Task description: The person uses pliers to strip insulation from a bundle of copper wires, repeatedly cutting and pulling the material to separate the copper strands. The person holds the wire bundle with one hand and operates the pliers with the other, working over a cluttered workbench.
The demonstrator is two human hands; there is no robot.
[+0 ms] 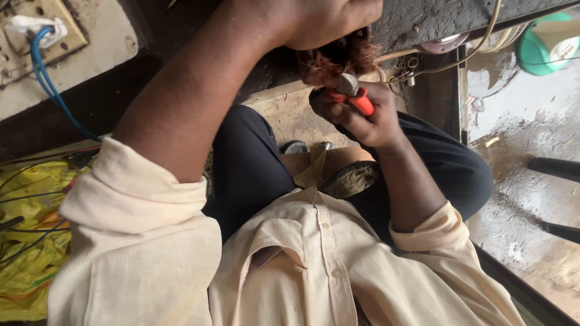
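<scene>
My left hand [326,21] reaches forward at the top middle, fingers closed on a tangle of thin reddish-brown copper wire [332,60] that hangs below it. Just under the tangle, my right hand [365,118] grips red-handled pliers [357,96], whose grey jaws touch the wire's lower edge. Both forearms come out of rolled cream shirt sleeves. My knees in dark trousers [254,163] lie below the hands. The wire's upper end is hidden inside my left fist.
A beige socket board [54,30] with a white plug and blue cable [51,90] is at the top left. Yellow plastic sheeting [30,241] with thin wires lies on the left. A green round object [544,42] and wet concrete floor [525,121] are on the right.
</scene>
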